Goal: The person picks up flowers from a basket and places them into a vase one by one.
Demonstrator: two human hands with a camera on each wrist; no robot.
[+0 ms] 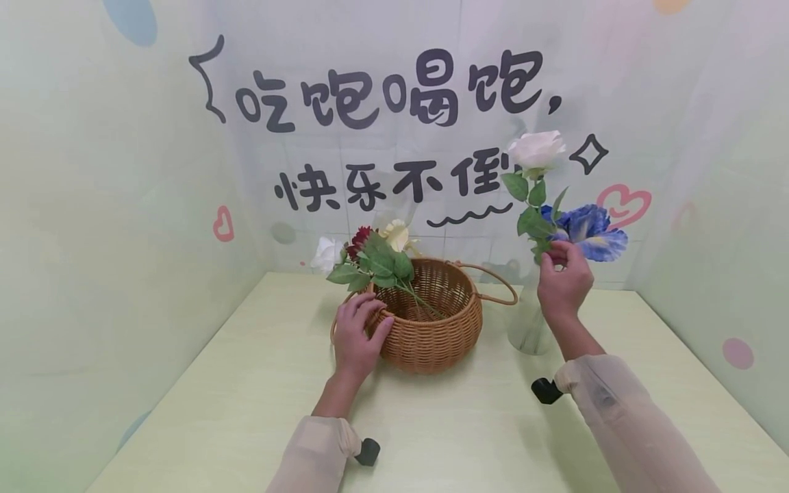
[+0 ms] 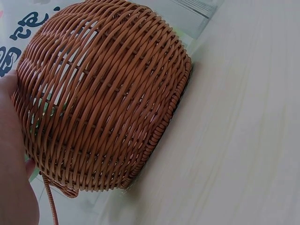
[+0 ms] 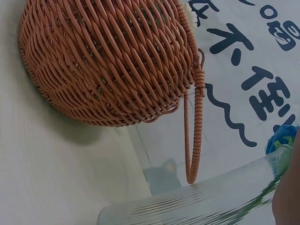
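My left hand (image 1: pixel 357 335) holds the left rim of a round wicker basket (image 1: pixel 431 342), thumb on the near side. Leaning out over that rim are a white rose (image 1: pixel 329 253), a dark red flower (image 1: pixel 360 241) and a cream flower (image 1: pixel 396 235), their green stems inside. To the right, my right hand (image 1: pixel 566 281) pinches the stem of a pale pink rose (image 1: pixel 537 152) just above a tall clear glass vase (image 1: pixel 528 329). Stems show through the vase's ribbed glass. A blue iris-like flower (image 1: pixel 592 233) spreads behind that hand; the hand partly hides its stem.
The basket's loop handle (image 1: pixel 502 281) sticks out toward the vase. Both stand on a pale wooden table (image 1: pixel 456 431), with a printed backdrop (image 1: pixel 382 41) behind and on both sides. Black wrist devices (image 1: pixel 545 391) are worn at the cuffs.
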